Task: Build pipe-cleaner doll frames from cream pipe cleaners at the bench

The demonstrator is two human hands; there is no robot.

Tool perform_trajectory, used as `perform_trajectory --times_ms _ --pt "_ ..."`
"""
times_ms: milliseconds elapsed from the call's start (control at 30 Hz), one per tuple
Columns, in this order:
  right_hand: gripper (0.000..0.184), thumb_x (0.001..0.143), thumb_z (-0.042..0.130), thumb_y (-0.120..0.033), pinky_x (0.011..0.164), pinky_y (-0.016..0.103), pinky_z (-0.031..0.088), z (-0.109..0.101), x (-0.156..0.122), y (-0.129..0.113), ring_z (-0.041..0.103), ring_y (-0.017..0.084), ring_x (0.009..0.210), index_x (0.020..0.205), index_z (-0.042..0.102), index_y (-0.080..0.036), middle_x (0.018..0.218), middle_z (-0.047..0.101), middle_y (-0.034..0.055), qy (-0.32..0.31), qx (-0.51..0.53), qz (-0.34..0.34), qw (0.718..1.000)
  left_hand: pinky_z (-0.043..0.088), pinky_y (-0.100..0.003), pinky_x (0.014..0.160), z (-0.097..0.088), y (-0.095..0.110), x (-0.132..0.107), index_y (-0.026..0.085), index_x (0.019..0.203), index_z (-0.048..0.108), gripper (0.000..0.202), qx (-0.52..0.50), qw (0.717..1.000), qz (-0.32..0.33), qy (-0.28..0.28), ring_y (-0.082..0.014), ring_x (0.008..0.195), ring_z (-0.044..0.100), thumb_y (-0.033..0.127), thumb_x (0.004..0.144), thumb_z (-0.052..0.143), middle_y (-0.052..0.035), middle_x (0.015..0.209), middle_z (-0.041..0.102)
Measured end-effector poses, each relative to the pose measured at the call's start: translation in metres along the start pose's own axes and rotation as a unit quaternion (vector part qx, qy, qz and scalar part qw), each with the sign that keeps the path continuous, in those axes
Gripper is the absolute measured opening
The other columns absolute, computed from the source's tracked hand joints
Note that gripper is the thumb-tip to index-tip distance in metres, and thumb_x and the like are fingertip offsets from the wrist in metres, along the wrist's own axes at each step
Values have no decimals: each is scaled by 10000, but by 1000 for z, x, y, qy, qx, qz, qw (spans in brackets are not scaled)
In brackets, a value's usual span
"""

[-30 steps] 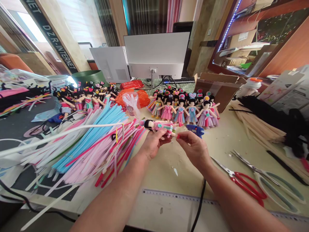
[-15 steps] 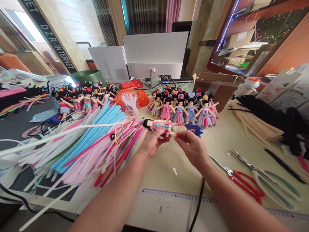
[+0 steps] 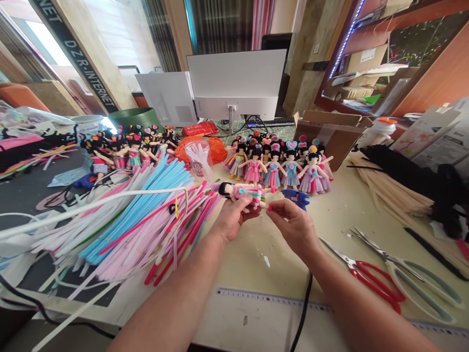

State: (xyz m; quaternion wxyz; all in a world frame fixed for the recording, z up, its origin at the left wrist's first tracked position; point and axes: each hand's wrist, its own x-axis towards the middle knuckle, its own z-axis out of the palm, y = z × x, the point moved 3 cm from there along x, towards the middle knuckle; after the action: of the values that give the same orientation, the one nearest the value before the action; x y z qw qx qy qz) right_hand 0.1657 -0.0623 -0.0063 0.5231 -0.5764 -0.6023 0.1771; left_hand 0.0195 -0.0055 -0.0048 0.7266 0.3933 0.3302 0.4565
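In the head view, a small doll (image 3: 242, 191) in a pink dress is held on its side just above the table (image 3: 340, 215), its dark-haired head pointing away from the right hand. The left hand (image 3: 232, 220) is closed around the doll's body from below, with the thumb pressed against the skirt. The right hand (image 3: 293, 225) is brought up to the doll's lower end, thumb and forefinger pressed together on a small red tip there. Just beyond the right hand's knuckles a blue glue gun (image 3: 296, 197) is seen lying on the table, and farther beyond the grip a group of finished dolls (image 3: 286, 168) is stood upright. To the left of the grip a heap of coloured pipe cleaners (image 3: 146, 215) is spread. Red-handled scissors (image 3: 366, 276) are laid to the right of it, well apart, and a ruler (image 3: 271, 297) lies nearer the person.
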Motion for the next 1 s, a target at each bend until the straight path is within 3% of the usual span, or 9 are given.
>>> perform_trajectory --times_ms 667,833,1000 --pt "125 781 613 -337 671 323 547 0 0 -5 653 178 652 822 657 -228 744 710 27 -1 0 -1 1000 530 -312 677 -1 0 0 147 755 670 253 -7 1000 2 0 -138 638 616 339 625 772 -19 681 659" --pt "269 736 678 -408 639 310 530 -6 2 -4 627 169 633 924 654 -217 728 680 20 12 14 1 1000 527 -302 682 -4 2 2 138 720 667 217 -16 1000 -2 13 -138 643 615 321 647 757 -26 660 645" --pt "278 840 531 -422 529 270 470 -16 6 -5 540 128 508 935 653 -191 621 579 -13 47 -1 39 998 532 -310 688 -5 2 3 136 730 669 194 -17 1000 -3 5 -138 642 610 293 651 750 -23 650 638"
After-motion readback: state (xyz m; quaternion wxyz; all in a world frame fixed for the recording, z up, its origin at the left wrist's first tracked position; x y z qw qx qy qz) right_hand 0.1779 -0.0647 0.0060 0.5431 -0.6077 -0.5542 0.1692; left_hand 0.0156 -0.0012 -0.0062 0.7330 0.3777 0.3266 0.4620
